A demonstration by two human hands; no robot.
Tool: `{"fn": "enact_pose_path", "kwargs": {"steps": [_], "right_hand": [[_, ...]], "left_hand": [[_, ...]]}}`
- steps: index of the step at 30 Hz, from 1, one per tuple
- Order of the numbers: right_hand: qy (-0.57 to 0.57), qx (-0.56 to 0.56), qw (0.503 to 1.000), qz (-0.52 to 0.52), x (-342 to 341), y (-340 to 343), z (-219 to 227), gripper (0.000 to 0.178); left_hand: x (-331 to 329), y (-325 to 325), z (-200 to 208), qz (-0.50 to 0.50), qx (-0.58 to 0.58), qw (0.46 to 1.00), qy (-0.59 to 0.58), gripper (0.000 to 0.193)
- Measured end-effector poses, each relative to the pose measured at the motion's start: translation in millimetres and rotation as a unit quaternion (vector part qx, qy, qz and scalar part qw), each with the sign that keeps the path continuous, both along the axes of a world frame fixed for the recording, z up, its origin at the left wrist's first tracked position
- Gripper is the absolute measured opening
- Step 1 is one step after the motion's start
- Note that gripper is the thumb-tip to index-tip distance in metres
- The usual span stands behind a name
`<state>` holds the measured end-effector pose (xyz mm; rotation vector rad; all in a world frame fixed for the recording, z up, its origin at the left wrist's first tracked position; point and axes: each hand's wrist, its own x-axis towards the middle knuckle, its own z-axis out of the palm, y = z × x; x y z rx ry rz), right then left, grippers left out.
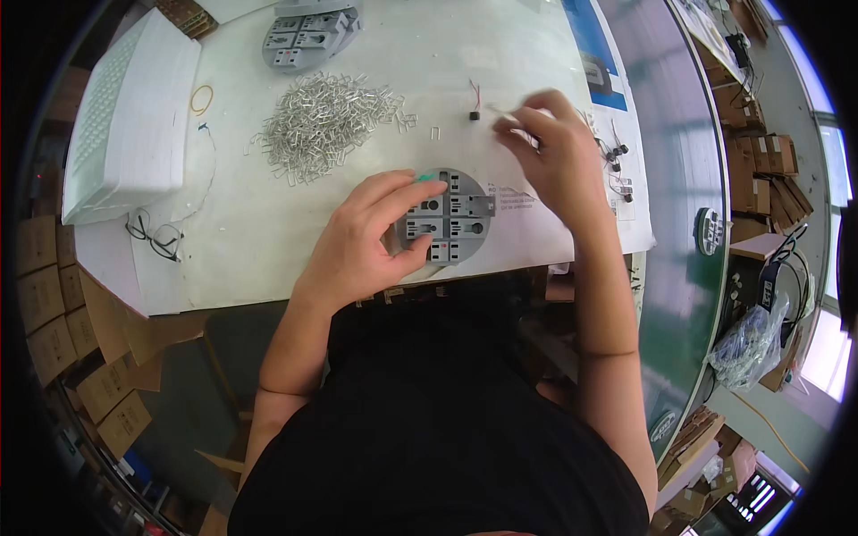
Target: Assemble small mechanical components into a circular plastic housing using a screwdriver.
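My left hand point(366, 228) grips the left side of a round grey plastic plate point(469, 228) near the table's front edge, thumb below and fingers above. The plate has several moulded slots and blocks; a bit of green point(424, 177) shows by my left fingertips. To the right, my right hand point(556, 147) is raised over the table, blurred by motion, fingers pinched together. A pale sliver shows at its fingertips, too smeared to name. Left of that hand, a small black part with red wires point(475, 114) sits on the table, and a single U-shaped metal pin point(435, 133) lies farther left.
A heap of U-shaped metal pins point(326, 125) lies left of centre. More grey plates point(308, 40) stand behind it. White foam trays point(134, 125), eyeglasses point(156, 236) and a rubber band point(202, 100) are at left. Several black wired parts point(615, 159) lie at right.
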<state>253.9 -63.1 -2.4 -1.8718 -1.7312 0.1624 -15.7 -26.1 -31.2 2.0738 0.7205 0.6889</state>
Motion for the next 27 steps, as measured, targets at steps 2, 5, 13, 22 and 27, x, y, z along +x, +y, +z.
{"fn": "enact_pose_path", "kwargs": {"steps": [2,5,13,22,27], "right_hand": [[-0.013,-0.032,0.994,0.101,-5.8,28.9,3.2,0.015],[-0.059,-0.098,0.967,0.226,-8.5,62.8,8.6,0.011],[0.047,-0.09,0.977,0.19,-11.9,62.7,15.2,0.01],[0.245,-0.301,0.92,0.065,-25.8,21.7,30.9,0.02],[0.211,-0.275,0.938,0.027,-36.4,22.1,25.4,0.03]], "left_hand": [[0.2,-0.9,-3.8,-0.002,0.003,1.0,-0.019,0.057],[-1.7,-4.2,-7.8,0.011,0.01,1.0,-0.027,0.057],[-2.8,-3.0,-12.5,0.024,0.063,0.996,-0.054,0.057],[-4.9,-5.2,-10.3,0.05,-0.016,0.996,-0.069,0.058],[-4.6,-4.2,-11.5,0.052,-0.018,0.996,-0.073,0.059]]}}
